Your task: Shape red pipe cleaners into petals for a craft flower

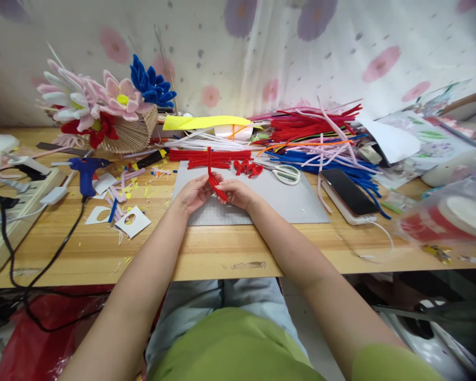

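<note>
Between my two hands are red pipe cleaners (210, 164), one end sticking up and the lower part bent toward the right. My left hand (193, 193) is closed on them with thumb and fingers. Lower down, my right hand (237, 193) pinches the bent part. Both hands are over a grey cutting mat (297, 206). Just behind them lies a row of cut red pipe cleaners (230, 155). Several small shaped red pieces (248, 169) rest to its right, beside scissors with pale handles (285, 174).
At left are a blue glue gun (88, 173), its black cord, a power strip (19, 211) and punched white cards (133, 221). Fuzzy flowers (121, 98) stand behind. Loose pipe cleaners (313, 124) pile up at the back right, near a phone (349, 192) and a bagged cup (452, 217).
</note>
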